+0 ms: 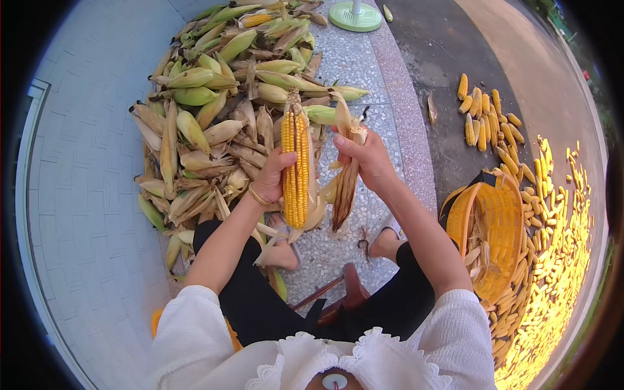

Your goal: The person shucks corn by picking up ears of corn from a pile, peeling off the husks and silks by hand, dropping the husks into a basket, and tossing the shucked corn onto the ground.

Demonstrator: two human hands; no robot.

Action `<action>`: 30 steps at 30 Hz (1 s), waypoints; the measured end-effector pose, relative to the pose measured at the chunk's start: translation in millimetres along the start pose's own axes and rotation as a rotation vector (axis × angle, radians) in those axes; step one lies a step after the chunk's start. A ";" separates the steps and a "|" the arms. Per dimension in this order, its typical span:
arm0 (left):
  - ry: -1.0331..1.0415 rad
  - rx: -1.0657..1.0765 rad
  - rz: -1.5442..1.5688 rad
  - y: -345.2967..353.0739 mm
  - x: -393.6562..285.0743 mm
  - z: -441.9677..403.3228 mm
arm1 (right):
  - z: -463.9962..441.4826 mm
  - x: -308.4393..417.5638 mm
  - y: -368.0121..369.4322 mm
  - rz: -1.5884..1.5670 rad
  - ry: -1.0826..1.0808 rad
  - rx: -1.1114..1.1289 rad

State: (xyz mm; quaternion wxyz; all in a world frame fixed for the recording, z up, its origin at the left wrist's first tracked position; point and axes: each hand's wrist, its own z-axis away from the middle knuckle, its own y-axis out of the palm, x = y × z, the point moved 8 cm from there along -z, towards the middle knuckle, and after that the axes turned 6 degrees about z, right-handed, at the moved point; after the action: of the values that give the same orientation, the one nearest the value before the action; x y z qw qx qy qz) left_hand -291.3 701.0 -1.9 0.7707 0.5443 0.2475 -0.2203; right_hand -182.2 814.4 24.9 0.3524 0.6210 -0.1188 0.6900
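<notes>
My left hand [277, 174] is closed around a husked ear of corn [296, 166], held upright with its yellow kernels bared. Some pale husk hangs behind the ear. To its right, my right hand [367, 159] grips a bunch of dry corn husk [346, 185], brown at its lower end and apart from the cob. Just beyond my hands lies a large heap of unhusked corn [214, 117], some ears green and some dry and tan.
An orange plastic basket [500, 234] with husks inside stands at my right. Bare yellow cobs [552, 260] spread over the ground beyond it. A blue-white tiled wall [91, 195] rises at left. A pale green round base [355, 18] stands at the far end.
</notes>
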 end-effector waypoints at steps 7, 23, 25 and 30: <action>-0.114 0.131 -0.084 17.4 31.4 -1.6 | 0.6 0.8 5.9 0.077 0.002 -0.039; 0.214 -0.234 0.269 -74.5 -37.6 -11.1 | 55.1 -8.9 25.7 -0.290 0.188 0.321; 0.355 -0.373 0.306 -106.0 -71.2 4.5 | 78.9 -7.5 17.6 -0.096 0.223 0.264; 0.391 -0.528 0.301 -117.1 -77.5 22.0 | 104.4 -6.8 13.6 0.134 0.163 0.147</action>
State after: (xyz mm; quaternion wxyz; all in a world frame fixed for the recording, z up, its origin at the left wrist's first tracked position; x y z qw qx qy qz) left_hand -419.9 649.2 -32.9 0.8467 0.3887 0.3554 0.0755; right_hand -110.2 739.5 43.2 0.2676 0.5775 -0.0799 0.7671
